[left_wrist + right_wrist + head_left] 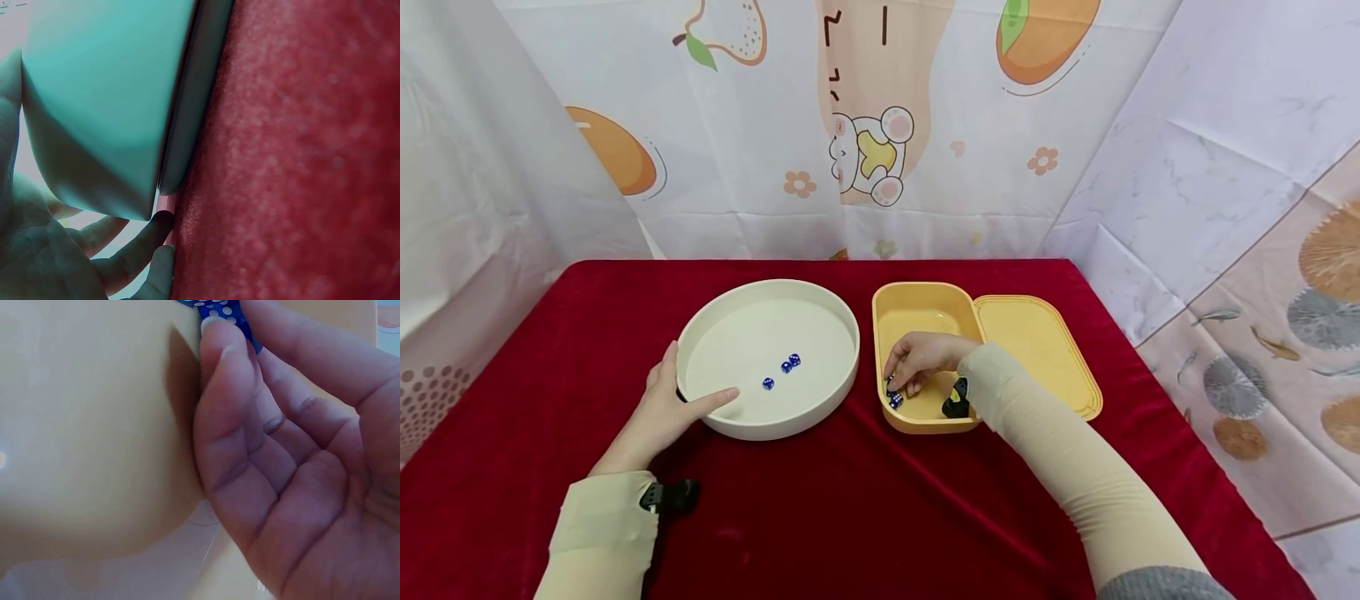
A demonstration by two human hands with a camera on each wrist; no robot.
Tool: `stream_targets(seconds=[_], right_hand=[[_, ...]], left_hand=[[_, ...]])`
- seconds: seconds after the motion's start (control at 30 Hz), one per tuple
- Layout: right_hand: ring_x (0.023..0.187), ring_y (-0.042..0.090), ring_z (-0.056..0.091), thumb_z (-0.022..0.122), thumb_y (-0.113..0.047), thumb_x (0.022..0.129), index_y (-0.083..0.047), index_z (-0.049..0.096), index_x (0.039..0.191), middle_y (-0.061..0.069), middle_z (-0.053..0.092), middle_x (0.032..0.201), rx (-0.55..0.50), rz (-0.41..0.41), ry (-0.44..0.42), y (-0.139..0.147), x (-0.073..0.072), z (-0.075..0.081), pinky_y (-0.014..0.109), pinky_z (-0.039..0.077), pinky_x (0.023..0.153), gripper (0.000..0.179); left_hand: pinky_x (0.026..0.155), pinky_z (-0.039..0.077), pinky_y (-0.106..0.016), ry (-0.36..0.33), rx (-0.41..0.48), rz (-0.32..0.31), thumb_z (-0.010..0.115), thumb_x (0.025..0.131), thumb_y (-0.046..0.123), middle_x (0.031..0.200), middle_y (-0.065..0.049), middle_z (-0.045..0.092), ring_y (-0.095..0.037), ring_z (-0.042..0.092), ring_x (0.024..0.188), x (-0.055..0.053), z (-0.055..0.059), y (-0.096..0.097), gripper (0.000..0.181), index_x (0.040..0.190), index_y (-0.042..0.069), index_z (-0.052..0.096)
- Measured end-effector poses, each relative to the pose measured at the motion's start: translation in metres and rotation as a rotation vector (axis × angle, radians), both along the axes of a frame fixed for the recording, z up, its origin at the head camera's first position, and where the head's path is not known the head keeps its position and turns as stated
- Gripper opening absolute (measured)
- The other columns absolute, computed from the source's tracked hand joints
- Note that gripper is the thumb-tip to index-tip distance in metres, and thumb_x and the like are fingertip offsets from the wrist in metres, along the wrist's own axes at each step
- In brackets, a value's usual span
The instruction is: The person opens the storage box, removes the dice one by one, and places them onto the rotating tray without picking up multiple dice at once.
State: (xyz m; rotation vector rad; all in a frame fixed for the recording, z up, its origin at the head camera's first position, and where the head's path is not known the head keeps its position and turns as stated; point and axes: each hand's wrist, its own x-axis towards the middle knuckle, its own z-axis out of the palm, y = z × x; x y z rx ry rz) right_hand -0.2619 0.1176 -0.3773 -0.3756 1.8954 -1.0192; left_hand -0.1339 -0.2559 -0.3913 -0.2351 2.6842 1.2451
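- The right hand (921,357) pinched a blue die (220,311) between thumb and fingertips, low inside the yellow box (925,321).
- Another blue die (896,401) lay in the box, just on the near side of that pinch.
- The left hand (658,412) gripped the edge of the round white tray (760,325) — thumb over the rim, fingers curled round the outer wall.
- Three blue dice (768,383) rested in the tray to the right of the left thumb, two of them close together.
- The yellow lid (1030,350) lay just beside the box, right of the pinching fingers.
- Red cloth (790,517) spread beneath both grips — a printed curtain (715,167) hung beyond.
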Motion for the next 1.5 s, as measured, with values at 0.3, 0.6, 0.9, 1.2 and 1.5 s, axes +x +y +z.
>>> stream_targets(seconds=[0.3, 0.6, 0.9, 1.2, 1.5], right_hand=[[0.056, 0.009, 0.064, 0.07, 0.003, 0.087, 0.004, 0.065, 0.099, 0.001, 0.07, 0.067, 0.018, 0.0, 0.038, 0.0, 0.001, 0.0, 0.021, 0.054, 0.058, 0.013], [0.058, 0.009, 0.064, 0.073, -0.002, 0.086, 0.002, 0.068, 0.099, -0.001, 0.069, 0.068, 0.052, 0.033, 0.105, -0.001, 0.001, 0.002, 0.022, 0.055, 0.06, 0.015], [0.057, 0.01, 0.063, 0.07, 0.0, 0.087, 0.002, 0.069, 0.096, 0.001, 0.069, 0.07, 0.004, -0.021, 0.099, 0.0, 0.001, 0.003, 0.022, 0.054, 0.059, 0.009], [0.061, 0.011, 0.063, 0.066, -0.006, 0.089, 0.0, 0.07, 0.095, 0.001, 0.069, 0.074, -0.042, -0.039, 0.176, 0.002, 0.002, 0.012, 0.025, 0.056, 0.061, 0.01], [0.066, 0.012, 0.062, 0.063, -0.011, 0.09, -0.003, 0.069, 0.093, 0.004, 0.068, 0.077, -0.092, -0.056, 0.251, 0.004, 0.002, 0.027, 0.027, 0.056, 0.065, 0.012]], left_hand=[[0.111, 0.02, -0.073, -0.004, 0.003, -0.002, 0.069, 0.083, 0.062, 0.162, -0.028, -0.014, -0.052, 0.006, 0.147, 0.0, 0.002, 0.001, 0.127, 0.155, 0.015, -0.025], [0.109, 0.021, -0.074, -0.02, 0.003, -0.003, 0.068, 0.084, 0.062, 0.162, -0.027, -0.015, -0.053, 0.007, 0.146, 0.001, 0.002, 0.0, 0.126, 0.154, 0.016, -0.026], [0.109, 0.021, -0.076, -0.024, 0.009, -0.002, 0.067, 0.083, 0.065, 0.162, -0.026, -0.016, -0.054, 0.007, 0.146, 0.002, 0.002, 0.0, 0.127, 0.154, 0.017, -0.026], [0.107, 0.021, -0.077, -0.034, 0.007, 0.002, 0.067, 0.083, 0.066, 0.162, -0.027, -0.016, -0.055, 0.007, 0.145, 0.001, 0.002, 0.0, 0.127, 0.154, 0.018, -0.027], [0.108, 0.022, -0.076, -0.007, 0.004, 0.0, 0.068, 0.083, 0.063, 0.161, -0.03, -0.013, -0.054, 0.007, 0.145, 0.001, 0.002, 0.0, 0.127, 0.154, 0.015, -0.026]])
